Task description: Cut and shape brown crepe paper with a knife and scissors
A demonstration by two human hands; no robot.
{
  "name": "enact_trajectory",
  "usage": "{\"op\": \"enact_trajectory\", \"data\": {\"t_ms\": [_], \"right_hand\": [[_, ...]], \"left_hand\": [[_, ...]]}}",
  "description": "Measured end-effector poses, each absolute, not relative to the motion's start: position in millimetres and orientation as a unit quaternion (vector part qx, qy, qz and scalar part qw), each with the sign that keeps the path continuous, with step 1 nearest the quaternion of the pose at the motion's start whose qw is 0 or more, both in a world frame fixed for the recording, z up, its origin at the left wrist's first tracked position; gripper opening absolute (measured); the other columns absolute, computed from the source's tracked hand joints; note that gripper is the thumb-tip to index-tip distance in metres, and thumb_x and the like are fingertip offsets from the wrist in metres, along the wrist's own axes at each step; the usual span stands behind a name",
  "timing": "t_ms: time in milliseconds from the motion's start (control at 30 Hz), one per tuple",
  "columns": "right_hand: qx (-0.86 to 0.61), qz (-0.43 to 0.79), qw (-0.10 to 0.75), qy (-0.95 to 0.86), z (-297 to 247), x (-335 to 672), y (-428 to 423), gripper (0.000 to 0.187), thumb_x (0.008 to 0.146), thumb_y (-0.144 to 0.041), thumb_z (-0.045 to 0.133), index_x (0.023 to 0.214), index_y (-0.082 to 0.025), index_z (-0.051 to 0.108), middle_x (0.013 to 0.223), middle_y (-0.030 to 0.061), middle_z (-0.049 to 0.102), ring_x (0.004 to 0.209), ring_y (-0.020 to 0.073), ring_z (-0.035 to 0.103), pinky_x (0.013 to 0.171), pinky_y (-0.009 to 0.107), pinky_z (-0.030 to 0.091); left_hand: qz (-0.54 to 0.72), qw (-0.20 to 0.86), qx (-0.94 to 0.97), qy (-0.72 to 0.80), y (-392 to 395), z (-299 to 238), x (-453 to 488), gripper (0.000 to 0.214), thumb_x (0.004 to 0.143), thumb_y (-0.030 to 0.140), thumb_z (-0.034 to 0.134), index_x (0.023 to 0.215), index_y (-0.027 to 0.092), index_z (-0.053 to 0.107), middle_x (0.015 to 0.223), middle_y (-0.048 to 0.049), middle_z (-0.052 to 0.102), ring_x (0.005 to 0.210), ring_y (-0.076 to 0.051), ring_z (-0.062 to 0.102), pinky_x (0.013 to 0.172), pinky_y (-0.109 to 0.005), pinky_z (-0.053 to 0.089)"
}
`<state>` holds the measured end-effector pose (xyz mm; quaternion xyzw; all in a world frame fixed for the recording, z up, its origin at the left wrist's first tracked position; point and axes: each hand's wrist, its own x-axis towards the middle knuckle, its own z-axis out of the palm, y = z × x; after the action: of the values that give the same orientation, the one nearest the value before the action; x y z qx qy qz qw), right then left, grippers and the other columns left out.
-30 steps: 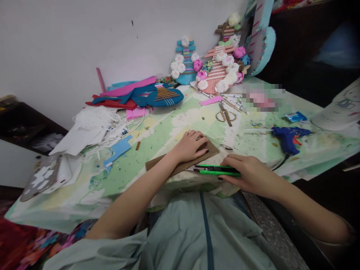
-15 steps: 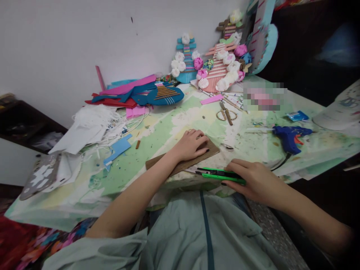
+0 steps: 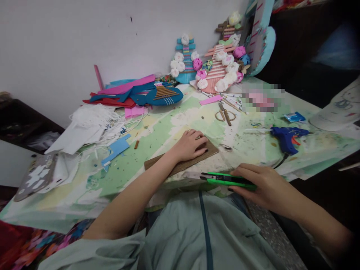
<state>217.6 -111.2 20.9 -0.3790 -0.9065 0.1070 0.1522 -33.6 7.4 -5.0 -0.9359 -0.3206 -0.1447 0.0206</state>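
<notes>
My left hand [image 3: 192,144] lies palm down on a brown strip of board [image 3: 181,167], its fingers spread and slightly bent over the top. The board rests near the table's front edge, partly covered by the hand and forearm. In my right hand [image 3: 257,182] is a green utility knife [image 3: 225,179], with the thumb below and the fingers above its handle. The blade is out and points left, just in front of the board's near edge. Whether it touches the table cover cannot be made out.
Gold-handled scissors [image 3: 225,114] lie beyond the hands. A blue glue gun [image 3: 289,138] and its cord are at right, near a white cylinder [image 3: 336,108]. White paper pieces [image 3: 77,133] and blue scrap [image 3: 116,150] lie left. Flower-decorated instrument models [image 3: 185,63] stand against the wall.
My right hand has drawn the knife a little to the right and toward me, away from the board. My left hand stays in place on the board.
</notes>
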Motion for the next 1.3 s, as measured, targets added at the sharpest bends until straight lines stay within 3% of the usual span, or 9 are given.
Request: {"op": "enact_trajectory", "data": {"t_ms": [167, 300, 433, 633, 867, 1133, 1300], "right_hand": [[-0.432, 0.116, 0.214, -0.869, 23, 241, -116, 0.016, 0.089, -0.035, 0.055, 0.097, -0.021, 0.059, 0.086, 0.0059, 0.065, 0.074, 0.0197, 0.063, 0.061, 0.029, 0.046], [-0.532, 0.033, 0.302, -0.791, 19, 261, -111, 0.019, 0.087, -0.041, 0.057, 0.094, -0.023, 0.059, 0.081, 0.0062, 0.068, 0.069, 0.0244, 0.065, 0.058, 0.034, 0.047], [-0.6, -0.012, 0.331, -0.729, 11, 269, -103, 0.025, 0.085, -0.046, 0.055, 0.093, -0.023, 0.06, 0.083, 0.0082, 0.069, 0.07, 0.0291, 0.066, 0.059, 0.039, 0.048], [-0.613, -0.013, 0.343, -0.711, 1, 271, -97, 0.023, 0.085, -0.044, 0.058, 0.094, -0.023, 0.062, 0.085, 0.0068, 0.07, 0.07, 0.0267, 0.067, 0.06, 0.036, 0.048], [-0.631, -0.014, 0.347, -0.693, -5, 269, -92, 0.022, 0.082, -0.04, 0.063, 0.092, -0.02, 0.064, 0.085, 0.0083, 0.072, 0.071, 0.0248, 0.068, 0.061, 0.033, 0.047], [-0.633, -0.006, 0.324, -0.703, -6, 263, -80, 0.023, 0.083, -0.042, 0.06, 0.089, -0.02, 0.065, 0.08, 0.0062, 0.07, 0.069, 0.0232, 0.065, 0.061, 0.032, 0.046], [-0.632, 0.007, 0.338, -0.697, -6, 253, -70, 0.022, 0.084, -0.04, 0.059, 0.091, -0.021, 0.065, 0.086, 0.008, 0.071, 0.073, 0.0248, 0.065, 0.063, 0.035, 0.046]], "left_hand": [[-0.158, 0.028, -0.936, -0.313, 5, -3, -36, 0.027, 0.093, 0.039, 0.043, 0.103, 0.018, 0.058, 0.113, -0.0129, 0.056, 0.107, -0.027, 0.046, 0.091, -0.041, 0.036], [-0.139, 0.027, -0.944, -0.297, 5, -5, -34, 0.027, 0.096, 0.034, 0.037, 0.091, 0.016, 0.056, 0.092, -0.0103, 0.059, 0.088, -0.021, 0.052, 0.08, -0.033, 0.042], [-0.097, 0.025, -0.961, -0.257, 3, 2, -30, 0.032, 0.098, 0.026, 0.03, 0.081, 0.018, 0.056, 0.083, -0.0068, 0.059, 0.081, -0.018, 0.054, 0.074, -0.028, 0.042], [-0.053, 0.021, -0.96, -0.273, -27, 25, -40, 0.033, 0.087, 0.047, 0.052, 0.084, 0.015, 0.056, 0.091, -0.0121, 0.06, 0.083, -0.024, 0.057, 0.075, -0.036, 0.047], [-0.133, -0.061, -0.947, -0.287, -43, 13, -63, 0.01, 0.086, 0.02, 0.045, 0.085, 0.016, 0.054, 0.116, -0.0175, 0.062, 0.115, -0.026, 0.055, 0.102, -0.042, 0.042], [-0.189, -0.198, -0.909, -0.315, -35, 5, -74, 0.007, 0.088, 0.017, 0.044, 0.086, 0.02, 0.05, 0.123, -0.0124, 0.059, 0.119, -0.022, 0.051, 0.098, -0.039, 0.043], [-0.192, -0.231, -0.897, -0.324, -32, 4, -76, 0.006, 0.089, 0.02, 0.046, 0.087, 0.021, 0.051, 0.125, -0.0117, 0.059, 0.119, -0.022, 0.051, 0.099, -0.039, 0.042]]}}
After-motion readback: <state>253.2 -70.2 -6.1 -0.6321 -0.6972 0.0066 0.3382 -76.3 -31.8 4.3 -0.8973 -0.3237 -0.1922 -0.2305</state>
